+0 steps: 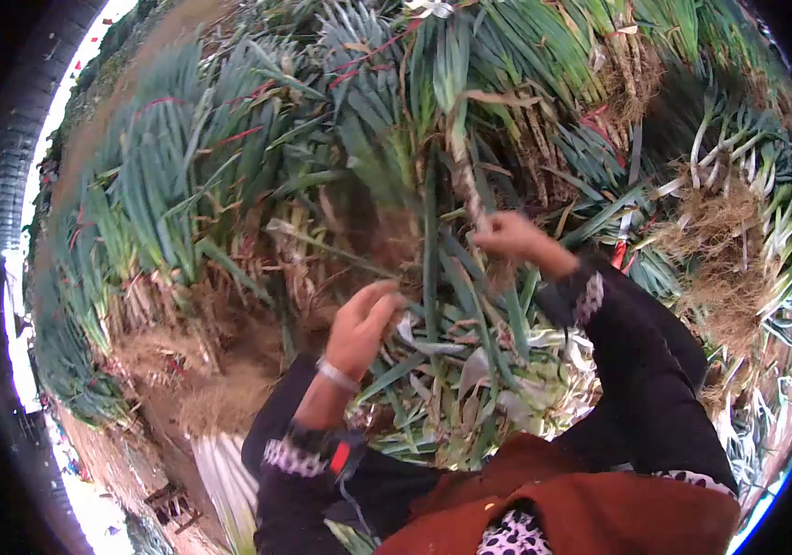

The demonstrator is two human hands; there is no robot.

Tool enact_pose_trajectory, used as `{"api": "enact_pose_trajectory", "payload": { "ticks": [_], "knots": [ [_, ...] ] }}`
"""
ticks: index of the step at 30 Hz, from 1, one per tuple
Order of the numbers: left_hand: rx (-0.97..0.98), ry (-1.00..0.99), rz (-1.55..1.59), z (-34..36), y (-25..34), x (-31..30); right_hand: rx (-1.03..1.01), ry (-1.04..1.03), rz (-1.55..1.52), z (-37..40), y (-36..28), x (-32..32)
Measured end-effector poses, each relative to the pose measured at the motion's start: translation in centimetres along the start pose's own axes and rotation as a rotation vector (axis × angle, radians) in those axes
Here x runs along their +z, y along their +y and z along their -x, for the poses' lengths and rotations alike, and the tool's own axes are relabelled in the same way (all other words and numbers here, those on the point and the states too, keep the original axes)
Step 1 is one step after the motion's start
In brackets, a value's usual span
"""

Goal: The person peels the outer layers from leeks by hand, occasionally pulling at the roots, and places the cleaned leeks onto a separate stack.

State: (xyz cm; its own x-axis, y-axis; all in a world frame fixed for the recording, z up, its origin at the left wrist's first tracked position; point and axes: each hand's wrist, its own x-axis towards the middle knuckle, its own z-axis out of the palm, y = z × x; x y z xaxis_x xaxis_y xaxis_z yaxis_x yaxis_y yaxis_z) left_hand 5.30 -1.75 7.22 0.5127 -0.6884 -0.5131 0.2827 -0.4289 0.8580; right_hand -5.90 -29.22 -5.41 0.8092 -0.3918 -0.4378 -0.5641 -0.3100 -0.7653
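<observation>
My right hand (509,237) is closed on the lower end of a long green onion (461,153), whose green leaves point up and away from me. My left hand (361,330) is to the left and nearer my body, with its fingers bent and close together beside a thin leaf (336,252); whether it grips that leaf is unclear. Loose leaves and peeled scraps (479,370) lie in a heap below and between my hands.
Tied bundles of green onions (169,176) stand along the left and back. On the right lie onions with brown, tangled roots (724,245). A bundle with white stalks (228,476) lies at the lower left, by bare brown ground (160,384).
</observation>
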Motion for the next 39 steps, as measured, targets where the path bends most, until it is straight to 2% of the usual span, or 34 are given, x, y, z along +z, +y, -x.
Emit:
{"api": "enact_pose_trajectory", "payload": {
  "ticks": [1, 2, 3, 4, 5, 7, 9, 10, 11, 13, 17, 19, 21, 24, 27, 29, 30, 32, 33, 35, 36, 37, 39],
  "knots": [
    [-0.045, 0.011, 0.032, -0.7, -1.8, 0.5, -0.049, -0.062, -0.063, 3.3, -2.1, 2.6],
    [-0.118, 0.008, 0.123, -1.4, -3.8, 1.1, -0.094, -0.039, -0.150, 7.4, -4.5, 5.5],
    [-0.141, -0.026, 0.154, -1.1, -4.2, 2.2, -0.065, -0.153, -0.221, 11.1, -6.5, 7.3],
    [-0.100, -0.087, 0.183, -1.4, -6.5, 2.8, -0.260, -0.099, -0.325, 13.2, -4.7, 11.3],
    [-0.199, -0.075, 0.354, -0.8, -7.5, 3.8, -0.172, -0.257, -0.290, 15.8, -5.4, 12.1],
    [-0.173, 0.010, 0.336, 0.7, -10.6, 5.2, -0.095, -0.436, -0.318, 18.3, -5.8, 12.3],
    [-0.095, 0.037, 0.449, 2.8, -13.2, 6.6, -0.206, -0.377, -0.188, 16.6, -3.4, 11.6],
    [-0.125, 0.052, 0.351, 4.3, -13.2, 7.2, 0.039, -0.279, -0.365, 15.9, -3.4, 10.9],
    [0.028, 0.107, 0.267, 5.9, -12.9, 8.3, 0.285, -0.170, -0.534, 15.2, -3.6, 10.0],
    [-0.048, 0.097, 0.333, 8.0, -12.7, 9.4, 0.386, -0.047, -0.873, 13.8, -5.0, 9.1],
    [0.025, 0.205, 0.173, 9.8, -13.6, 10.1, 0.322, -0.060, -0.971, 8.8, -4.2, 8.6],
    [0.071, 0.263, 0.219, 10.6, -13.1, 10.3, 0.271, -0.327, -1.094, 7.9, -4.1, 8.1],
    [0.106, 0.284, 0.221, 10.3, -14.1, 10.3, 0.339, -0.302, -1.038, 7.9, -4.8, 7.6],
    [0.073, 0.294, 0.160, 10.5, -13.9, 10.5, 0.309, -0.249, -0.963, 9.3, -7.0, 7.0],
    [0.044, 0.301, 0.283, 10.9, -13.0, 11.1, 0.256, -0.223, -0.860, 9.6, -7.5, 6.9],
    [-0.033, 0.241, 0.512, 10.7, -13.5, 11.3, 0.177, -0.102, -0.767, 8.4, -6.4, 8.1],
    [-0.034, 0.245, 0.512, 10.7, -13.5, 11.1, 0.177, -0.106, -0.767, 8.1, -6.0, 8.5],
    [-0.158, -0.196, 1.243, 10.8, -13.7, 10.2, 0.226, -0.085, -1.003, 7.9, -5.3, 9.5],
    [-0.157, -0.190, 1.243, 10.7, -13.8, 9.8, 0.226, -0.091, -1.004, 8.0, -5.1, 9.9],
    [-0.132, -0.709, 1.724, 9.9, -14.5, 9.1, 0.122, -0.355, -1.441, 8.4, -4.7, 10.6],
    [-0.111, -0.798, 1.696, 9.5, -14.3, 9.0, 0.134, -0.417, -1.573, 9.6, -5.7, 10.2],
    [-0.110, -0.799, 1.691, 9.5, -14.2, 9.0, 0.129, -0.419, -1.575, 9.2, -5.4, 10.3],
    [-0.308, -0.554, 1.234, 10.1, -13.1, 9.6, 0.130, -0.359, -1.521, 8.9, -4.2, 10.8]
  ]
}}
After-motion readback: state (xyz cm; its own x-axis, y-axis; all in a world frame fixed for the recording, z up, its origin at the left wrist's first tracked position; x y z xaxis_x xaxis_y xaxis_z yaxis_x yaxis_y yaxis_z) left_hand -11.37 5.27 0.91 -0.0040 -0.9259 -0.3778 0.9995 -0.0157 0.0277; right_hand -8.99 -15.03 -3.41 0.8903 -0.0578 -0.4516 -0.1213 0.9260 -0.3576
